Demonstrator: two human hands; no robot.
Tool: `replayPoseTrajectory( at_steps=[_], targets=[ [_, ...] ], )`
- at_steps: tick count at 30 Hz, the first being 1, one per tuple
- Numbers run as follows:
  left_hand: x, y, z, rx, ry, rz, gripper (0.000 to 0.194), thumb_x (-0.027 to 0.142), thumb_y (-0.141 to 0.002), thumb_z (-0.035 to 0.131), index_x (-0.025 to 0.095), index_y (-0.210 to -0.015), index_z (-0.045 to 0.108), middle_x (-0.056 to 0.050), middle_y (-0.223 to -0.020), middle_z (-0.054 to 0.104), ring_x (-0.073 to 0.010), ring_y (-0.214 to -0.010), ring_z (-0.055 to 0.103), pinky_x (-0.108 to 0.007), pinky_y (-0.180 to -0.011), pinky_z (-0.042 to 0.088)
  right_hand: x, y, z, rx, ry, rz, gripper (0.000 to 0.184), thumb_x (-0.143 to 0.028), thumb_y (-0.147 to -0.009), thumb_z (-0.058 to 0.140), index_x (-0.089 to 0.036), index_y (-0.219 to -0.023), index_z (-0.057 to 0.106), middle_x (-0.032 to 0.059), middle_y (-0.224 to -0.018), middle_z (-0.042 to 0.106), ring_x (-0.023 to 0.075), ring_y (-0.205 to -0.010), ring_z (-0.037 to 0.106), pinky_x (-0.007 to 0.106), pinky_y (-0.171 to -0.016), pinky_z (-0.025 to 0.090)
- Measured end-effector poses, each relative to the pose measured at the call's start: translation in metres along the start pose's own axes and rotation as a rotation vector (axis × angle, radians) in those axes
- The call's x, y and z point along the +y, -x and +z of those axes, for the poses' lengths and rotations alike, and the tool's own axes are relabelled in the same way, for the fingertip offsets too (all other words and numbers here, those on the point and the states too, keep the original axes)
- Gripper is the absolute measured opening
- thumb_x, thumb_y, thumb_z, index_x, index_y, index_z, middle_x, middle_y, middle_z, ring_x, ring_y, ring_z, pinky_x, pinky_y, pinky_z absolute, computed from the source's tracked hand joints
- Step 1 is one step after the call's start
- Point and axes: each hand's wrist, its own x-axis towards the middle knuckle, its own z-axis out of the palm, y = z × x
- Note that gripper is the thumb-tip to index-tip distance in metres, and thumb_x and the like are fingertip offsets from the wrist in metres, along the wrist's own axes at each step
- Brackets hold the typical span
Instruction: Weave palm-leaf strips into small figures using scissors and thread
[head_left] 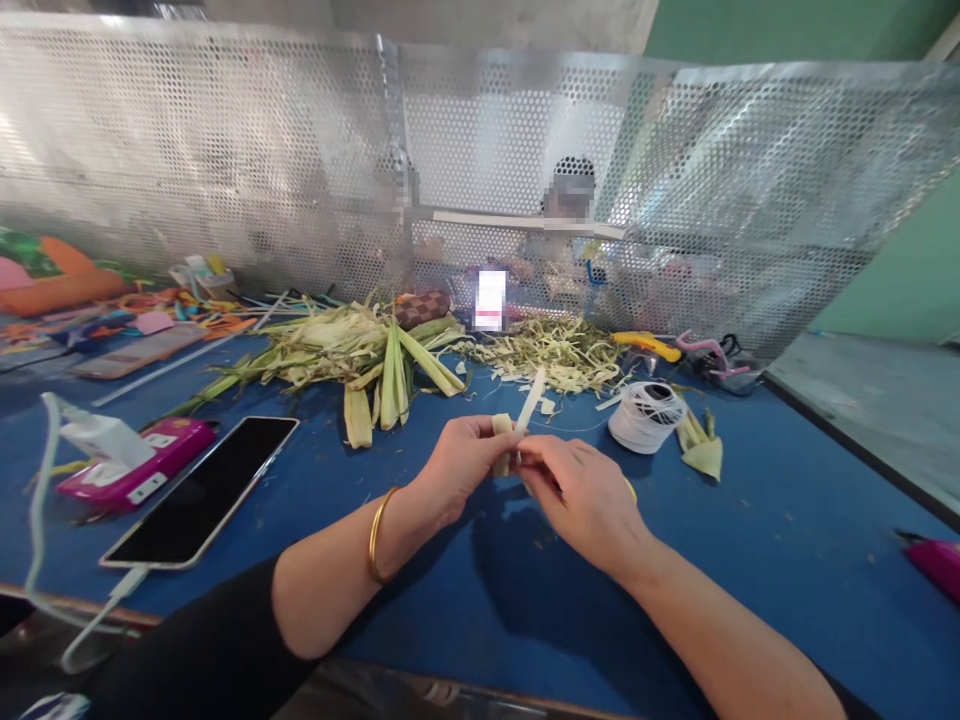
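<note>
My left hand (469,460) pinches a small folded piece of pale corn husk (502,426) between thumb and fingers. A narrow whitish husk strip (532,398) stands up from the same spot. Bent inward, the fingers of my right hand (577,490) close at the strip's lower end, against the left fingertips. A small shiny bit shows between the hands, too small to name. Past the right hand's outer edge peeks a curved yellow edge (632,490); the rest is hidden. Just beyond that hand stands a spool of white thread (646,417), a thin thread running leftward from it.
Corn husks (322,345) and shredded husk strips (555,355) lie along the back. A phone (206,490) and a magenta power strip (142,465) with a white charger are at left. A perforated metal screen (517,130) borders the table; a person sits behind it.
</note>
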Motion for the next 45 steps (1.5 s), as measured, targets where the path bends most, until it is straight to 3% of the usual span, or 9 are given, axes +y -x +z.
replayPoseTrajectory(
  at_steps=[5,8,13,18,23,28,34,39,45],
  targets=[
    [0.002,-0.001,0.0,-0.021,0.028,0.007,0.02,0.033,-0.068,0.071,0.014,-0.065,0.066,-0.003,-0.064,0.064,-0.0094,-0.055,0.053,-0.023,-0.059,0.044,0.013,-0.004,-0.002,0.119,0.01,0.22,0.016,-0.03,-0.091,0.05,-0.02,-0.096,0.061,0.0093,-0.095,0.069,0.0236,-0.087,0.065,0.035,-0.073,0.049],
    [0.004,0.0,0.0,-0.054,0.039,-0.005,0.018,0.032,-0.069,0.071,0.014,-0.069,0.067,-0.004,-0.069,0.066,-0.0106,-0.058,0.056,-0.024,-0.061,0.046,0.018,-0.007,-0.001,0.021,-0.047,0.241,0.02,-0.03,-0.089,0.053,-0.021,-0.104,0.06,0.0087,-0.099,0.07,0.0254,-0.093,0.065,0.037,-0.077,0.049],
    [0.007,0.001,-0.001,-0.028,0.029,-0.022,0.013,0.026,-0.071,0.068,0.014,-0.069,0.064,-0.002,-0.065,0.064,-0.0097,-0.054,0.056,-0.023,-0.058,0.046,0.011,-0.006,-0.004,-0.096,-0.181,0.349,0.022,-0.03,-0.089,0.052,-0.022,-0.109,0.058,0.0022,-0.079,0.07,0.0204,-0.073,0.066,0.031,-0.066,0.049],
    [0.005,-0.001,-0.002,0.017,-0.031,-0.031,0.015,0.028,-0.07,0.069,0.014,-0.07,0.062,-0.002,-0.063,0.063,-0.0107,-0.053,0.057,-0.023,-0.055,0.045,0.001,-0.009,-0.014,-0.157,-0.593,0.378,0.019,-0.03,-0.088,0.049,-0.022,-0.099,0.062,0.0012,-0.076,0.07,0.0163,-0.066,0.067,0.029,-0.063,0.053],
    [0.002,-0.003,-0.003,-0.021,-0.057,0.018,0.018,0.031,-0.07,0.069,0.014,-0.072,0.063,0.0,-0.06,0.061,-0.0097,-0.052,0.055,-0.021,-0.053,0.043,0.0,-0.013,-0.016,-0.212,-0.949,0.481,0.02,-0.03,-0.083,0.054,-0.02,-0.095,0.067,0.004,-0.084,0.074,0.02,-0.078,0.071,0.034,-0.072,0.057],
    [0.005,-0.002,-0.001,0.019,-0.067,-0.004,0.02,0.028,-0.069,0.072,0.015,-0.077,0.061,0.002,-0.056,0.062,-0.0085,-0.047,0.052,-0.02,-0.049,0.041,0.002,-0.011,-0.013,-0.047,-0.714,0.388,0.014,-0.032,-0.081,0.061,-0.021,-0.081,0.07,0.002,-0.073,0.069,0.0164,-0.065,0.064,0.029,-0.063,0.052],
    [0.009,0.001,0.0,-0.035,-0.149,-0.031,0.011,0.023,-0.073,0.067,0.014,-0.073,0.06,-0.002,-0.064,0.068,-0.0083,-0.048,0.053,-0.02,-0.049,0.042,0.001,-0.013,-0.02,0.253,-0.532,0.317,0.017,-0.032,-0.085,0.058,-0.021,-0.075,0.066,0.0041,-0.081,0.065,0.0182,-0.076,0.059,0.03,-0.069,0.047],
    [0.005,0.001,0.0,-0.051,-0.235,0.014,0.014,0.025,-0.074,0.068,0.016,-0.077,0.058,0.001,-0.061,0.066,-0.0083,-0.048,0.053,-0.019,-0.047,0.038,0.001,-0.013,-0.016,0.165,-0.675,0.476,0.02,-0.036,-0.088,0.052,-0.02,-0.081,0.064,0.0027,-0.079,0.068,0.0188,-0.077,0.062,0.031,-0.074,0.048],
    [0.005,0.002,0.002,-0.083,-0.172,0.008,0.011,0.019,-0.078,0.062,0.017,-0.082,0.052,0.002,-0.061,0.066,-0.0074,-0.046,0.052,-0.019,-0.047,0.039,0.003,-0.015,-0.014,0.042,-0.655,0.546,0.032,-0.039,-0.088,0.048,-0.021,-0.062,0.052,-0.0001,-0.063,0.056,0.0166,-0.072,0.057,0.027,-0.069,0.043]
  ],
)
